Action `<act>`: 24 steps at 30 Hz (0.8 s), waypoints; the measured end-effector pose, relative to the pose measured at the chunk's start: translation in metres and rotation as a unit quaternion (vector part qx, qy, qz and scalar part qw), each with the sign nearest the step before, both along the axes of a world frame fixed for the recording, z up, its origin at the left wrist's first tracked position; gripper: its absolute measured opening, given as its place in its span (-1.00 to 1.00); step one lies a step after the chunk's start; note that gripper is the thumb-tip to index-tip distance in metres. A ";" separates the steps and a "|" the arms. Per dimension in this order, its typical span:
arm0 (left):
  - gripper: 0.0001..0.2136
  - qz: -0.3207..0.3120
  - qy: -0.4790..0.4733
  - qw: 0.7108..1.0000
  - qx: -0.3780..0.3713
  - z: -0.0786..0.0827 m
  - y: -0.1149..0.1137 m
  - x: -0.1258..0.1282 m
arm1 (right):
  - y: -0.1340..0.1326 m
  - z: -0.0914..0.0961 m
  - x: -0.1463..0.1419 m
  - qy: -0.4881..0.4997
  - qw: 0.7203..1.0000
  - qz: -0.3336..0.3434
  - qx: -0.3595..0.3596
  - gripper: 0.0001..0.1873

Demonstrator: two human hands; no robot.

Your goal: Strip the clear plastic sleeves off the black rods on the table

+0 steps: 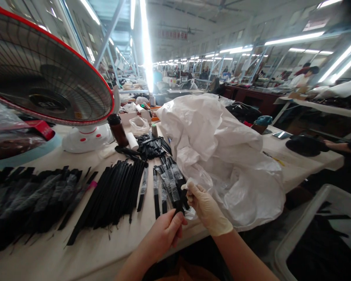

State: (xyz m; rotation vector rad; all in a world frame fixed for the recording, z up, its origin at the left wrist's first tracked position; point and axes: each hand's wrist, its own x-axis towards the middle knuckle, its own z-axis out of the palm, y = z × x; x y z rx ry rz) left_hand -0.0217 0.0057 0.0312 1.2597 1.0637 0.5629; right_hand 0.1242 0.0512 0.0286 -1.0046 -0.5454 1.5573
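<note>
My bare left hand [163, 234] is closed around the lower end of a thin black strip [179, 197] at the table's front edge. My right hand [206, 208], in a cream glove, pinches the same strip higher up, where a clear plastic sleeve covers it. Just behind both hands lie several more sleeved black strips [165, 179]. A pile of bare black strips [114, 193] lies to the left of them.
A big white plastic bag [222, 156] fills the table to the right. A red-rimmed fan [46, 74] stands at the back left, with a brown bottle [117, 128] beside it. More bagged strips [26, 199] lie far left. A white bin [318, 234] sits low right. Another person's arm [336, 146] rests at right.
</note>
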 end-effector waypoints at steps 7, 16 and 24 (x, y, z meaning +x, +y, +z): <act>-0.56 -0.033 -0.006 0.998 -0.059 -0.002 0.004 -0.001 | -0.007 -0.003 0.004 -0.122 0.990 -0.003 0.066 -0.64; -0.50 -0.064 -0.036 0.989 -0.128 0.011 0.007 -0.002 | -0.014 -0.003 0.015 -0.153 0.984 0.059 0.068 -0.67; -0.53 -0.054 -0.021 0.993 -0.107 0.002 0.006 0.000 | -0.023 -0.018 0.002 -0.141 0.984 0.080 0.069 -0.70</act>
